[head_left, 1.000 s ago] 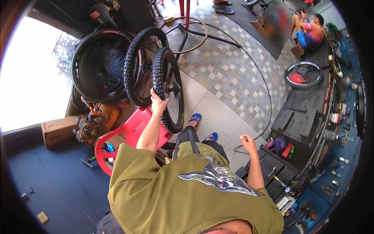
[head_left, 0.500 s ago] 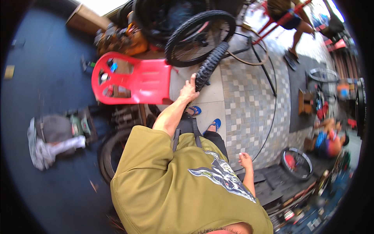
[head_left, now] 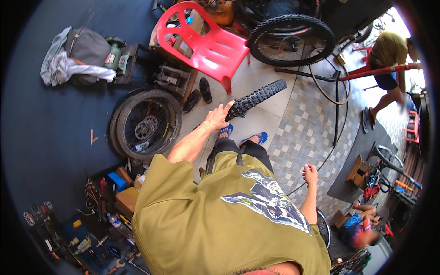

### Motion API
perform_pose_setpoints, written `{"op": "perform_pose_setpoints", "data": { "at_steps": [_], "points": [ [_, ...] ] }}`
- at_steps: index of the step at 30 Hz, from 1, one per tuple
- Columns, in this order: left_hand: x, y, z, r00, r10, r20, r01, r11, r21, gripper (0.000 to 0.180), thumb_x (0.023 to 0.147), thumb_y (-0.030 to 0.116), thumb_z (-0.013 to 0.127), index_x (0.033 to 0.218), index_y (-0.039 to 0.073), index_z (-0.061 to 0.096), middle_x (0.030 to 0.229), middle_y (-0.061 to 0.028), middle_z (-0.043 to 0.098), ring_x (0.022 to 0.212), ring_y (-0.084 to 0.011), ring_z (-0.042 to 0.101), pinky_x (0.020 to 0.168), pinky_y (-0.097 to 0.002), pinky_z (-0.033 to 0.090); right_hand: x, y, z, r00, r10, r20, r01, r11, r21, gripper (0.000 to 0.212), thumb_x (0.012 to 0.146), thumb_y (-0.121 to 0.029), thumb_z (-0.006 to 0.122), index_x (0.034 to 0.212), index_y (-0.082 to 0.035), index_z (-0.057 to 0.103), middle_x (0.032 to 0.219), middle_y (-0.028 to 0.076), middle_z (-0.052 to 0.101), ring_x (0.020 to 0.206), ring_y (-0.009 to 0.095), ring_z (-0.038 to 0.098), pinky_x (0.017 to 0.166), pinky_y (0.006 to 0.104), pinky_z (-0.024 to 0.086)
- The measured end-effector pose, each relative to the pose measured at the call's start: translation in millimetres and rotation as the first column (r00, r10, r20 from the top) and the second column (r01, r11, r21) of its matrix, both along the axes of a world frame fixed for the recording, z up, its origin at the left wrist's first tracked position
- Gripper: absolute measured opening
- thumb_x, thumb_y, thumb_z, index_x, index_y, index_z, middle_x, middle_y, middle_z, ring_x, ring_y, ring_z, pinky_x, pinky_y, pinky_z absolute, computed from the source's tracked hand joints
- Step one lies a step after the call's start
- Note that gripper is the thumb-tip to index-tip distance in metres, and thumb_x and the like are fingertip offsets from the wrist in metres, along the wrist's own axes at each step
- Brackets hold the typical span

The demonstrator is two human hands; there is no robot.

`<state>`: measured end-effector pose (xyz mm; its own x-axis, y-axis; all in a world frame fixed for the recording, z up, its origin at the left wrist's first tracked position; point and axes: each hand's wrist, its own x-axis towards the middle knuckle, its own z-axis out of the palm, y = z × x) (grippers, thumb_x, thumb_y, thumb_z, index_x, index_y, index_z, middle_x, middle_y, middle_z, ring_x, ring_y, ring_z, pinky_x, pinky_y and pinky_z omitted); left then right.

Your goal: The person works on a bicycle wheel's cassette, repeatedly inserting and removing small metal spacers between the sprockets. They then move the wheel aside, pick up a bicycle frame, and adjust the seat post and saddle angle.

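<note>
left hand [head_left: 219, 115]: fingers wrapped round a knobby bike wheel [head_left: 261, 95], it's upright near the red chair [head_left: 224, 50] | right hand [head_left: 310, 174]: half-curled, can't tell if clenched | cardboard box [head_left: 127, 202] near plastic bottle [head_left: 114, 222], can't make out contents tbh

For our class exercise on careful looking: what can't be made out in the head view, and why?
Head view:
Knobby bicycle tyre: near part hidden by the left hand and left forearm.
Wheel beside the right arm: largely hidden by the olive T-shirt.
Seated co-worker: face blurred.
</note>
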<state>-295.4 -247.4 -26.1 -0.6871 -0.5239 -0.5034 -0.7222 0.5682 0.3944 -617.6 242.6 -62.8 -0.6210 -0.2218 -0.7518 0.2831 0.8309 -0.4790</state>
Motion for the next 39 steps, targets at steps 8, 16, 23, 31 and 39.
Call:
{"op": "perform_pose_setpoints", "data": {
  "at_steps": [8, 16, 23, 31, 39],
  "points": [
    [133, 3, 26, 0.983, 0.136, 0.123, -0.14, 0.99, 0.018, 0.103, 0.076, 0.026, 0.078, 0.16, 0.035, 0.018, 0.122, -0.0258, 0.059, 0.11, -0.0493, 0.064, 0.093, -0.0588, 0.051, 59, -74, -8, 0.968, 0.249, 0.014, -0.248, 0.968, -0.028, 0.034, 0.098, -0.033, 0.068, 0.118, -0.006, 0.067, 0.086, 0.005, 0.069, 0.065, 0.012, 0.064, 0.052, 0.0267, 0.049],
    [255, -51, 45, 0.917, 0.358, 0.175, -0.363, 0.932, -0.004, 0.105, 0.073, 0.031, 0.078, 0.162, 0.028, 0.021, 0.131, -0.027, 0.062, 0.118, -0.0476, 0.062, 0.1, -0.0562, 0.049, 149, -132, -16, 0.953, 0.303, 0.008, -0.302, 0.953, -0.038, 0.034, 0.097, -0.033, 0.069, 0.118, -0.005, 0.068, 0.087, 0.006, 0.071, 0.063, 0.012, 0.065, 0.052, 0.0274, 0.049],
    [333, -97, 37, 0.852, 0.518, 0.073, -0.517, 0.855, -0.032, 0.108, 0.071, 0.028, 0.082, 0.162, 0.029, 0.023, 0.133, -0.0214, 0.065, 0.121, -0.0419, 0.063, 0.101, -0.0506, 0.05, 208, -147, -22, 0.943, 0.332, 0.0, -0.331, 0.941, -0.073, 0.033, 0.096, -0.031, 0.069, 0.113, -0.002, 0.07, 0.082, 0.008, 0.071, 0.066, 0.016, 0.066, 0.06, 0.03, 0.055],
    [391, -157, 4, 0.819, 0.549, -0.168, -0.56, 0.828, -0.023, 0.111, 0.071, 0.017, 0.085, 0.163, 0.027, 0.023, 0.136, -0.0268, 0.061, 0.126, -0.0431, 0.059, 0.107, -0.0465, 0.047, 208, -138, 7, 0.942, 0.332, -0.051, -0.33, 0.943, 0.04, 0.035, 0.097, -0.033, 0.068, 0.118, -0.005, 0.067, 0.089, 0.007, 0.071, 0.065, 0.014, 0.066, 0.054, 0.0291, 0.05],
    [399, -232, -21, 0.657, 0.75, 0.078, -0.709, 0.65, -0.273, 0.09, 0.085, 0.02, 0.072, 0.161, 0.031, 0.027, 0.149, -0.0175, 0.047, 0.137, -0.0427, 0.047, 0.11, -0.056, 0.043, 222, -118, 36, 0.938, 0.309, -0.158, -0.306, 0.951, 0.044, 0.034, 0.095, -0.031, 0.07, 0.112, -0.002, 0.07, 0.086, 0.013, 0.074, 0.069, 0.018, 0.07, 0.064, 0.0329, 0.056]
  ]
}}
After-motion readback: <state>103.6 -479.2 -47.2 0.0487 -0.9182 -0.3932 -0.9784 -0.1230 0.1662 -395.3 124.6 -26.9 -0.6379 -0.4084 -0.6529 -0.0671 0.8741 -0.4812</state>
